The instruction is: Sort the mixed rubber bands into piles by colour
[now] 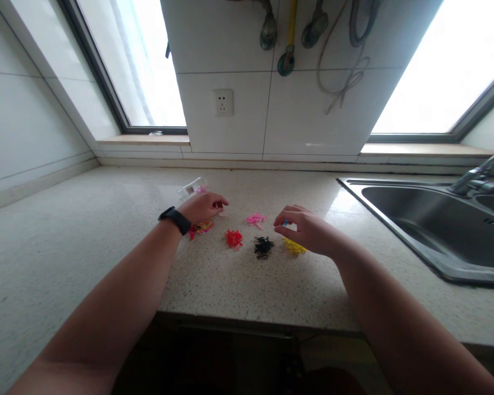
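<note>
My left hand (206, 207), with a black watch on its wrist, hovers over the back of a mixed-colour pile of small elastic bands (201, 227). Its fingers are curled together at the tips; what they pinch, if anything, is too small to make out. My right hand (307, 227) is bent over the counter, thumb and fingers slightly apart. Some blue bands (286, 222) show in that gap, partly hidden. Under its palm lies a yellow pile (295, 246), partly covered. Between the hands are a pink pile (256, 220), a red pile (234, 238) and a black pile (263, 247).
A clear plastic bag (192, 187) with something pink lies behind my left hand. The speckled counter (230, 285) ends at a front edge near me. A steel sink (420, 219) with a faucet (477, 175) is on the right. A tiled wall with a socket (223, 102) stands behind.
</note>
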Demonstrator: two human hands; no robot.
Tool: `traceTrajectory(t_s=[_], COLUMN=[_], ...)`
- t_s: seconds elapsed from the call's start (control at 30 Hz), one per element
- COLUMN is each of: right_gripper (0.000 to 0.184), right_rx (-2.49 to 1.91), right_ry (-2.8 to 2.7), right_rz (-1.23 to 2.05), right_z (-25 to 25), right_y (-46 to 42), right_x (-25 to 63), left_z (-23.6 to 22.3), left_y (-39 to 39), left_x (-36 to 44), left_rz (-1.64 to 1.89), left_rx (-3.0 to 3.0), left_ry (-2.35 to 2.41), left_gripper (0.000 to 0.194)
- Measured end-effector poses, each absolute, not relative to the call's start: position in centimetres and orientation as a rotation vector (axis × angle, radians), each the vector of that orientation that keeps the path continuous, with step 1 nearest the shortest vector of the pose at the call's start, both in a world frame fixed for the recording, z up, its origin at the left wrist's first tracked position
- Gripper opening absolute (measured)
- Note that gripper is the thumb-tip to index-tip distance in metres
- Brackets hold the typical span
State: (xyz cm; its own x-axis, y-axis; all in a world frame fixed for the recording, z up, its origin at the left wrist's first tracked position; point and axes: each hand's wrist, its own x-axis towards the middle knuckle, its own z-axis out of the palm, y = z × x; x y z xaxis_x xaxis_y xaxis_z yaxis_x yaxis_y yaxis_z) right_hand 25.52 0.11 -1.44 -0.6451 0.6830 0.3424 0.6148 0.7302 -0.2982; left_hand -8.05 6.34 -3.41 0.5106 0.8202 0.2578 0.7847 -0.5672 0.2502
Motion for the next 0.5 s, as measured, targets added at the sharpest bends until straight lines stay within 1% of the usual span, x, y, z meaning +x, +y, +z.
traceTrajectory(t_s=[0.23,0.5], right_gripper=[0.012,0.013], right_rx=[-0.976,-0.984], right_ry=[-2.503,-2.521], right_rz=[0.216,0.209], right_z=[-1.45,-1.33], right_y=[0.16,0.07], right_x=[25.58,25.56], left_z=[-3.47,-2.69], left_y=[6.18,5.86], left_x=[-7.85,-8.09], left_rz=[0.427,0.347], left_rx=[2.582,2.568], left_ry=[1.358,1.407], left_gripper=[0.033,0.035])
